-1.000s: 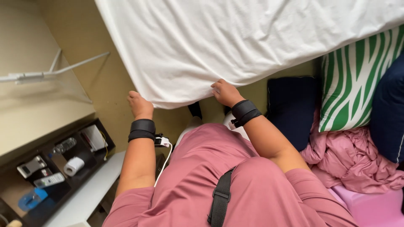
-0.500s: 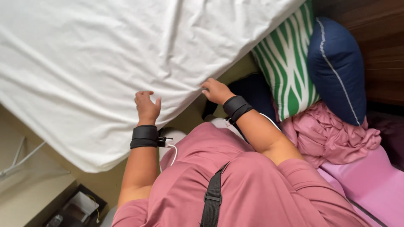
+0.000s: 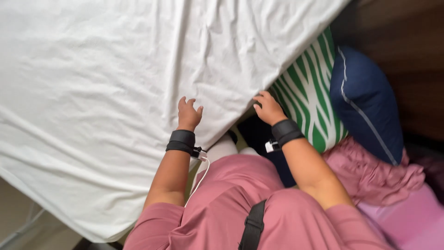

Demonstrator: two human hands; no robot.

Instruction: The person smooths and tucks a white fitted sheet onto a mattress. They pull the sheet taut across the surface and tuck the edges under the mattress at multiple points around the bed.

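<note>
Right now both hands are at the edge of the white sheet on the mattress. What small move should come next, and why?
Probably pull the edge down and under with the right hand. Its fingers curl around the white sheet at the mattress edge beside the green striped pillow, while the left hand lies flat on the cloth. Creases fan out between the two hands, so the fabric looks slack there.

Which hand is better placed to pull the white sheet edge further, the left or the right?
Probably the right hand: its fingers curl at the white sheet edge beside the green striped pillow. The left hand only rests flat on top, away from that edge.
</note>
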